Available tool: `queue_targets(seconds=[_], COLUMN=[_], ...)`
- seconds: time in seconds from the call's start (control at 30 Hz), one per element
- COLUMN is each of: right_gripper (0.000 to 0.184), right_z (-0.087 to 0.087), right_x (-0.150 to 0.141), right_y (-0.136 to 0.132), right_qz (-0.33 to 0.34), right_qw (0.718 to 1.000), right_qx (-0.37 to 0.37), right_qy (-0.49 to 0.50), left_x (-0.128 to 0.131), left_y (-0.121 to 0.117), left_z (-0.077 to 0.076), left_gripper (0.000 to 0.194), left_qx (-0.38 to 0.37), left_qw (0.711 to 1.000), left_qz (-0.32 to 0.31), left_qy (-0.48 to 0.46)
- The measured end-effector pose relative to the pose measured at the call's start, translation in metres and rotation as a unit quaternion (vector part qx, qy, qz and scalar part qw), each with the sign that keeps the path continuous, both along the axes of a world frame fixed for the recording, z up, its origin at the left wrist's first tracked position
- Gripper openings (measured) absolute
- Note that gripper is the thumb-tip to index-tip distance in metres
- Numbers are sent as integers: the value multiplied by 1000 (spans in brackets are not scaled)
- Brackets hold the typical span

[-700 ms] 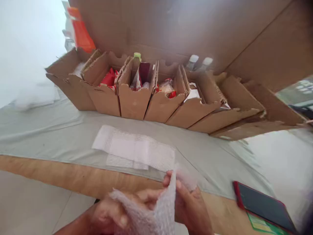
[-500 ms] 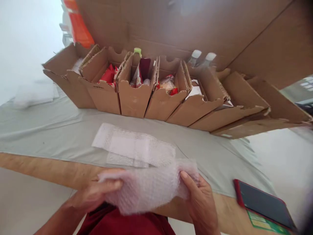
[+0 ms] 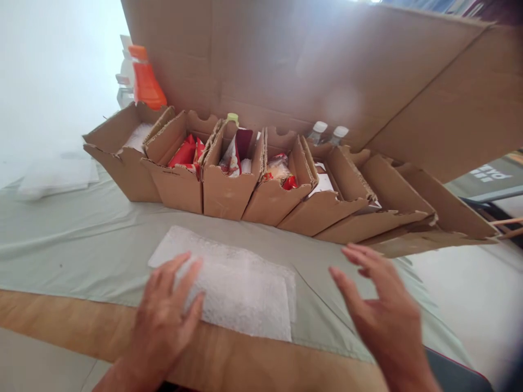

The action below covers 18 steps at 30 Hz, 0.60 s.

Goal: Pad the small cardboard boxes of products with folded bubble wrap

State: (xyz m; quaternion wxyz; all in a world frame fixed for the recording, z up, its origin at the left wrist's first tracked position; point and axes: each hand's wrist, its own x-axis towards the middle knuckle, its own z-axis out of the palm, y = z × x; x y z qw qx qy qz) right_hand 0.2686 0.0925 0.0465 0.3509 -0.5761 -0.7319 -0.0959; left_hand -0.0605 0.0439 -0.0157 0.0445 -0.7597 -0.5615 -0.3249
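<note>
Bubble wrap sheets (image 3: 249, 294) lie flat and overlapping on the pale green cloth (image 3: 110, 245) in front of me. Over their left part is my left hand (image 3: 167, 310), fingers apart and holding nothing; whether it touches the wrap I cannot tell. Off to the right of the sheets, my right hand (image 3: 379, 305) is raised with its fingers spread and nothing in it. Beyond the wrap stands a row of cardboard bins (image 3: 223, 190). Red packets (image 3: 188, 152) show in one of them, and a white box (image 3: 322, 179) in another.
A tall cardboard panel (image 3: 261, 65) rises behind the bins. An orange bottle (image 3: 147, 81) and white-capped bottles (image 3: 317, 130) stand at the back. Stacked white sheets (image 3: 57, 174) lie at the far left. A phone (image 3: 453, 373) is partly hidden by my right forearm.
Both hands have let go of the bubble wrap, which now lies flat over the other sheets. My right hand has moved up and right; the camera view has tilted up slightly.
</note>
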Motion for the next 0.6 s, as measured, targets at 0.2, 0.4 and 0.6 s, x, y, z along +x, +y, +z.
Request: queue_targets(seconds=[0.2,0.4,0.6], right_gripper=[20,24,20], right_z=[113,127,94], right_x=[-36,-89,-119], right_y=[131,224,227], right_qz=[99,137,125], right_qw=[982,837,805], right_qx=[-25,-337,-353], right_qy=[-160,-408,-460], left_x=[49,54,53], left_y=[1,10,12], left_z=[-40,-73,-71], left_gripper=[50,48,45], left_qx=[-10,53,41], left_qw=[984,984,985], left_qz=[-150,-154,-159], left_qy=[95,66,58])
